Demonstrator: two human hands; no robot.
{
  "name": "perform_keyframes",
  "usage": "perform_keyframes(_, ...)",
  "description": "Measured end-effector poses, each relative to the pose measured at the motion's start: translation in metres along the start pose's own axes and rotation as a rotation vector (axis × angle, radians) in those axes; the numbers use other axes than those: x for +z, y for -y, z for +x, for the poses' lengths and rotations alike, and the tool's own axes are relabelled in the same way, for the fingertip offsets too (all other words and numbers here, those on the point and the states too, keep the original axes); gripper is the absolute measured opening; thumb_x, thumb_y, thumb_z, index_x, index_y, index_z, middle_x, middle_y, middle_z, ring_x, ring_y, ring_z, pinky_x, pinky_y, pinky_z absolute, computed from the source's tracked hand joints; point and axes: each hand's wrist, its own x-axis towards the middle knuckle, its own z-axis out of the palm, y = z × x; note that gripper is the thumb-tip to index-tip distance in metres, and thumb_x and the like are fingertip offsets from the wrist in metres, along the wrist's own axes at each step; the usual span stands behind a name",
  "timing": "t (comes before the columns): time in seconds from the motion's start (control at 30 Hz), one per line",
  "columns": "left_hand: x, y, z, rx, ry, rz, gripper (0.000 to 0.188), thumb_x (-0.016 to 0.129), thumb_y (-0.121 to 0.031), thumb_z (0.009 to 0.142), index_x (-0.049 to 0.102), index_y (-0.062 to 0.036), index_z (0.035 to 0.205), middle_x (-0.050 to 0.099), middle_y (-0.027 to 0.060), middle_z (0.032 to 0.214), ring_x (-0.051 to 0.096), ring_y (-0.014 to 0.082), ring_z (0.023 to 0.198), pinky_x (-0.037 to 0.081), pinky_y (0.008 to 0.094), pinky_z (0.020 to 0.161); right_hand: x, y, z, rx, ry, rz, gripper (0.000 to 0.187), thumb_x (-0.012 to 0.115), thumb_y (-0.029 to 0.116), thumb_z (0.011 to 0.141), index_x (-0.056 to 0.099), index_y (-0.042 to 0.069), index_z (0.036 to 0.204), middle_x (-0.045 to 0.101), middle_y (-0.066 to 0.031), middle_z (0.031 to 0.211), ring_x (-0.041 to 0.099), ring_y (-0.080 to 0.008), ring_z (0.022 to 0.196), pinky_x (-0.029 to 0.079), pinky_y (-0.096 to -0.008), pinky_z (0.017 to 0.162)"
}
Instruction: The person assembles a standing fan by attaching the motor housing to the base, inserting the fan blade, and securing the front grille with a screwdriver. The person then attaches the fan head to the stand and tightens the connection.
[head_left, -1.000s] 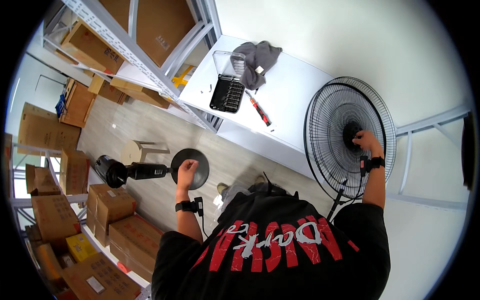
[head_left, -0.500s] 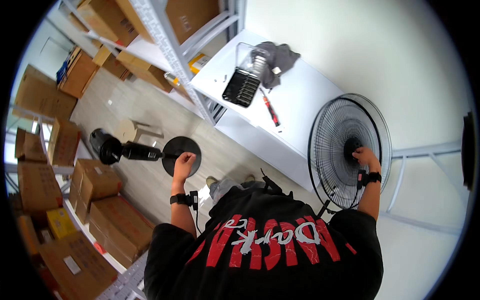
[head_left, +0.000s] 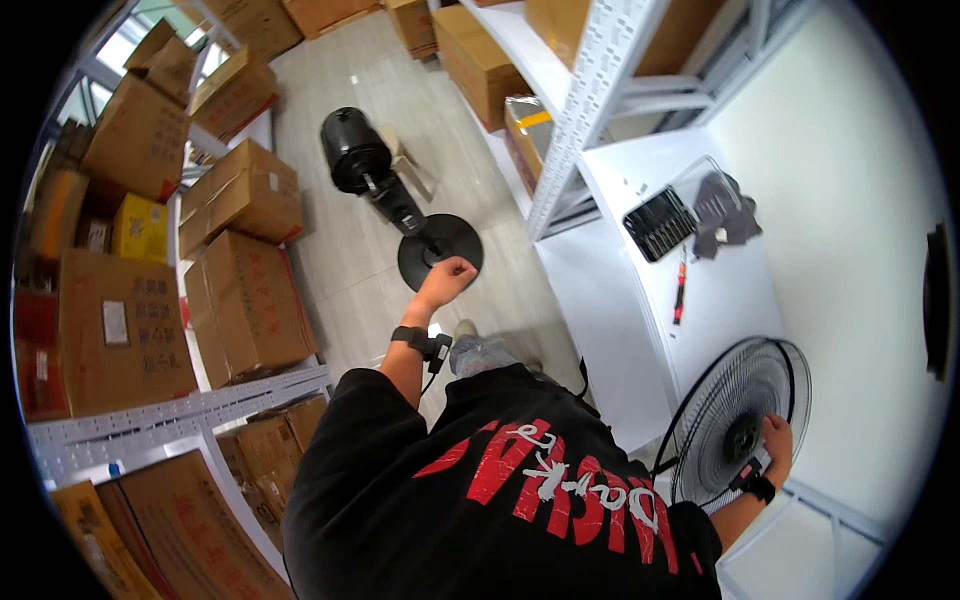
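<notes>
My left hand is held out in front of me with curled fingers. Whatever it may hold is too small to make out. Below it on the floor stands a black pedestal fan's round base, its column rising to the dark motor housing. On my right, the black wire fan guard leans upright beside the white table's end. My right hand is over it, close to its round dark hub, fingers bent together. Their contact with the wires, and anything between them, cannot be made out.
The white table carries an open black bit case, a grey cloth and a red-and-black screwdriver. A beige stool stands behind the motor housing. Shelves with cardboard boxes line the left; a grey metal shelf post rises ahead.
My view has swung left, so the table and guard sit farther right. My right hand's fingers have shifted off the hub to beside it. My left hand stays out above the base, still closed.
</notes>
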Motion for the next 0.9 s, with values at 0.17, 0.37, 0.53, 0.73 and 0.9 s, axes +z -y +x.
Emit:
perform_keyframes(0.17,-0.029,0.004,-0.002,0.008,-0.059,-0.020,0.020,0.069,-0.022,0.091,0.068,-0.0026,0.096,0.069,0.0044,0.085,0.063,0.0121,0.079,0.051,0.0289,0.073,-0.014,0.194,-0.039,-0.348,-0.094,0.164,0.041,0.064,0.019,0.094,0.061,0.005,0.132,0.066,-0.0079,0.110,0.060,-0.0140,0.092,0.049,-0.0296,0.084)
perform_keyframes(0.37,-0.076,0.006,-0.003,0.030,-0.125,-0.065,0.019,0.069,-0.020,0.091,0.068,-0.0013,0.095,0.069,0.0035,0.085,0.063,0.0120,0.080,0.051,0.0290,0.074,0.026,0.309,-0.025,-0.512,0.052,-0.010,0.043,0.067,0.018,0.092,0.060,0.006,0.132,0.067,-0.0125,0.116,0.062,-0.0178,0.097,0.051,-0.0312,0.084)
perform_keyframes(0.53,-0.139,0.025,-0.010,0.072,-0.235,-0.126,0.014,0.068,-0.017,0.091,0.069,-0.0027,0.095,0.069,0.0025,0.085,0.063,0.0113,0.081,0.051,0.0285,0.075,0.067,0.345,0.010,-0.548,0.117,-0.063,0.042,0.069,0.021,0.091,0.062,0.003,0.129,0.067,-0.0176,0.121,0.064,-0.0247,0.108,0.051,-0.0345,0.089)
perform_keyframes(0.73,-0.197,0.020,-0.015,0.182,-0.523,-0.035,0.037,0.078,-0.021,0.084,0.063,-0.0050,0.114,0.067,0.0072,0.110,0.062,0.0195,0.100,0.052,0.0350,0.083,0.109,0.350,0.043,-0.538,0.046,-0.166,0.047,0.070,0.030,0.089,0.064,-0.001,0.124,0.065,-0.0211,0.124,0.061,-0.0334,0.117,0.047,-0.0391,0.099)
perform_keyframes(0.9,-0.243,-0.043,-0.002,0.384,-0.633,0.117,0.067,0.084,-0.026,0.077,0.054,-0.0100,0.135,0.055,0.0129,0.136,0.054,0.0279,0.124,0.050,0.0417,0.093,0.137,0.337,0.059,-0.427,-0.081,-0.248,0.055,0.071,0.038,0.086,0.064,-0.002,0.123,0.063,-0.0232,0.127,0.058,-0.0372,0.121,0.045,-0.0411,0.104)
